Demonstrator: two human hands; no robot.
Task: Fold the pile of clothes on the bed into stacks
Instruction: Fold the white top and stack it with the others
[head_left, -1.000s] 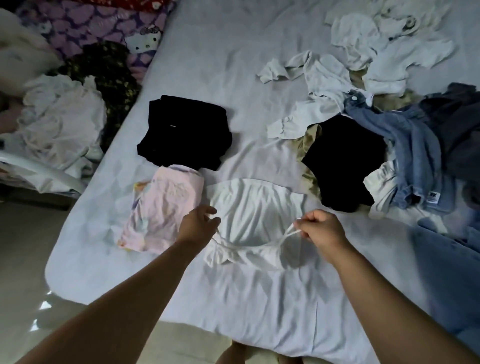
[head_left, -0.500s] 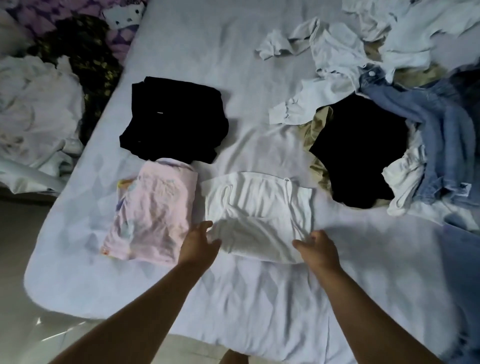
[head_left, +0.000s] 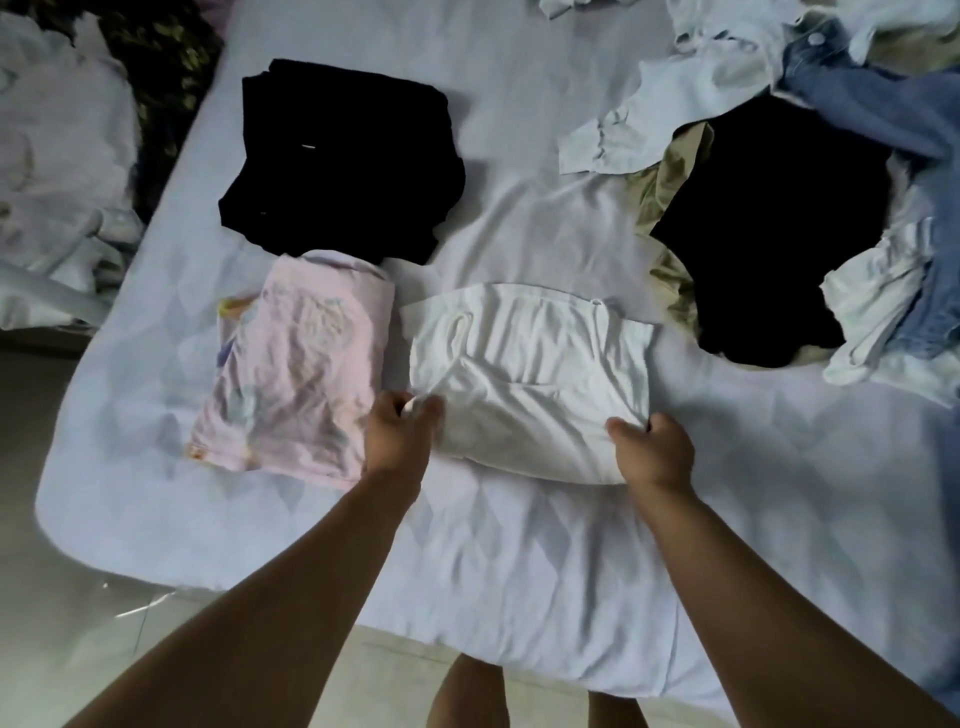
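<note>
A white top (head_left: 530, 374) lies folded flat on the bed (head_left: 519, 561) in front of me. My left hand (head_left: 397, 434) pinches its near left corner. At the near right corner, my right hand (head_left: 649, 449) grips the fabric with curled fingers. A folded pink garment (head_left: 296, 364) sits just left of the top, and a folded black garment (head_left: 343, 156) lies behind that. The unfolded pile at the right holds a black piece (head_left: 774, 228), blue jeans (head_left: 883, 104) and white clothes (head_left: 878, 306).
The bed's left edge and near corner drop to a tiled floor (head_left: 47, 597). A heap of pale laundry (head_left: 57, 156) and a dark patterned cloth (head_left: 166, 57) lie off the bed at the left. My legs show below the bed's near edge.
The white top's near part has been folded up, making it shorter. Both hands let go of the straps, reached to the near corners and now grip them. The view has moved closer.
</note>
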